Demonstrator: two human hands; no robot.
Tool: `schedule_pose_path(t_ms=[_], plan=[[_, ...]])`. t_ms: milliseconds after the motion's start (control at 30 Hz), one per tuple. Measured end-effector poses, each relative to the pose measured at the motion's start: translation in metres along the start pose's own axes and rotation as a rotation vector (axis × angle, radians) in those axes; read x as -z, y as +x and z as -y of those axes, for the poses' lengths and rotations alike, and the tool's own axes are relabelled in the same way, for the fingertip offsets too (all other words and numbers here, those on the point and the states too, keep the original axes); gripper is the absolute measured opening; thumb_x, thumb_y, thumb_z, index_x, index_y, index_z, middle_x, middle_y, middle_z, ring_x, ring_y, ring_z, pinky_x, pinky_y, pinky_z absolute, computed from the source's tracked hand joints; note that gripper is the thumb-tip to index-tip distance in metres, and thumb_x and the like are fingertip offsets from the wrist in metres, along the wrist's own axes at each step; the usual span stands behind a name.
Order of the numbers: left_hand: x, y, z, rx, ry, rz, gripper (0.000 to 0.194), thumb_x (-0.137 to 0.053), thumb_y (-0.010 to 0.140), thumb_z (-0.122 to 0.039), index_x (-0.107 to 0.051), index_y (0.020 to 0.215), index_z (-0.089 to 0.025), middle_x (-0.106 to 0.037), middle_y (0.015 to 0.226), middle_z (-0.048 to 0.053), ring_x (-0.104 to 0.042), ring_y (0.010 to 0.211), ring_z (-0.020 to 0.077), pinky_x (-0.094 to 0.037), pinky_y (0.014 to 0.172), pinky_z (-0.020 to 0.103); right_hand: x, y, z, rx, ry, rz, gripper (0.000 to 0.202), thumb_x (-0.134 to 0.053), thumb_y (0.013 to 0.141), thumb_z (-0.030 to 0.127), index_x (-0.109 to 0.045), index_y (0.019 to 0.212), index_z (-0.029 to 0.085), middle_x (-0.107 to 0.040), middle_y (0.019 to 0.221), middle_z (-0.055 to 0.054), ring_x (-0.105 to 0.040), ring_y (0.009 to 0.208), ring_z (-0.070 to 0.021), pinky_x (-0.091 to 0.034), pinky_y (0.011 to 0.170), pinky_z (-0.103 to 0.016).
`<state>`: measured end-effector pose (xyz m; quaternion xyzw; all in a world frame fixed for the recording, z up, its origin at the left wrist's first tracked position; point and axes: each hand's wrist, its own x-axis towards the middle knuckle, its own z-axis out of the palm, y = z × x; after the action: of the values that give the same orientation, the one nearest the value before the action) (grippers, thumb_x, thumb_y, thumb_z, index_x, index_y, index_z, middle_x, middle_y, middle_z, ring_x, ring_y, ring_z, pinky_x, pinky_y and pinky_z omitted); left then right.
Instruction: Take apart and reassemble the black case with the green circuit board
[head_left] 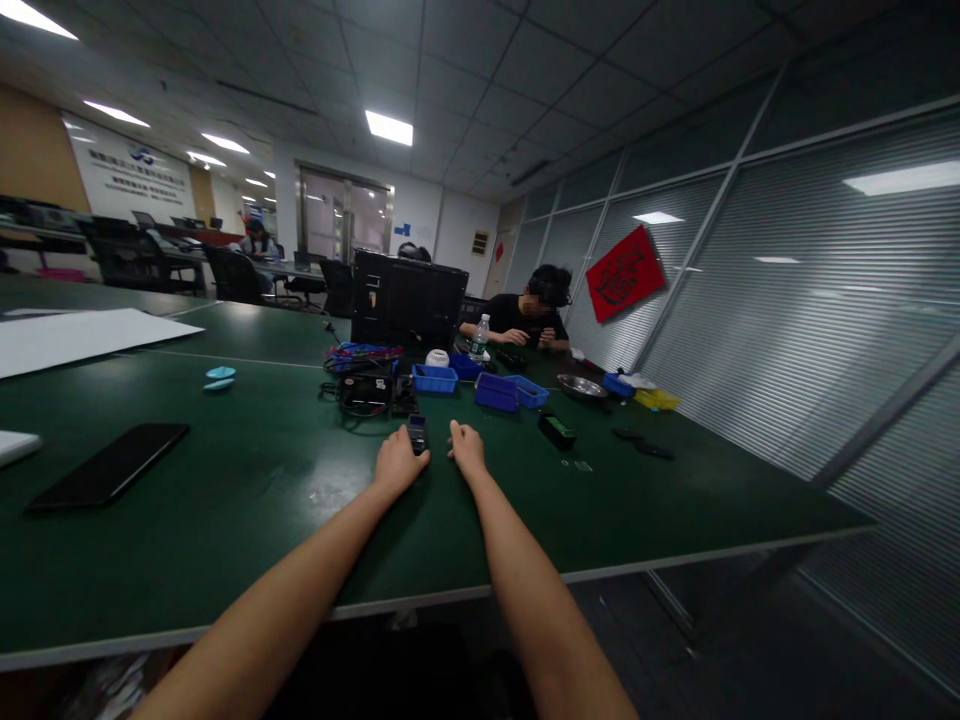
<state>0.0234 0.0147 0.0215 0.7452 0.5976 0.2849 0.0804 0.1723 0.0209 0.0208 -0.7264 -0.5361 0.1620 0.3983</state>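
My left hand [400, 462] rests on the green table with its fingers closed around the left side and near end of a small black device with a screen [418, 428]. The device lies on the tabletop; its exact kind is too small to tell. A short gap to the right, my right hand [468, 450] lies on the table with its fingers curled in. Whatever it holds, if anything, is hidden. Just beyond the device are a black boxy unit with cables [365, 392] and a blue tray [435, 378]. A white ball with stitching [437, 358] sits behind that tray.
A black phone-like slab [112, 465] and light-blue pieces [220, 376] lie left on the table [300, 540]. Rightward are a blue bin [496, 392], a black box with green display [556, 431] and a metal bowl [582, 387]. A bottle [480, 338] and monitor stand behind; another person [536, 305] sits across.
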Motion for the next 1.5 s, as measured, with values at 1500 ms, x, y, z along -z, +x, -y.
schedule_pose_path(t_ms=[1500], plan=[[0.117,-0.002,0.133,0.251,0.234,0.117,0.051,-0.046,0.069,-0.047,-0.049,0.106,-0.011,-0.063,0.094,0.015,-0.060,0.082,0.0264,-0.043,0.061,0.028,0.001,0.010,-0.015,0.025,-0.041,0.088,0.030,-0.041,0.082,0.038,-0.058,0.069,0.017,-0.065,0.066,0.000,-0.058,0.052,-0.0079,-0.039,0.054,-0.017]])
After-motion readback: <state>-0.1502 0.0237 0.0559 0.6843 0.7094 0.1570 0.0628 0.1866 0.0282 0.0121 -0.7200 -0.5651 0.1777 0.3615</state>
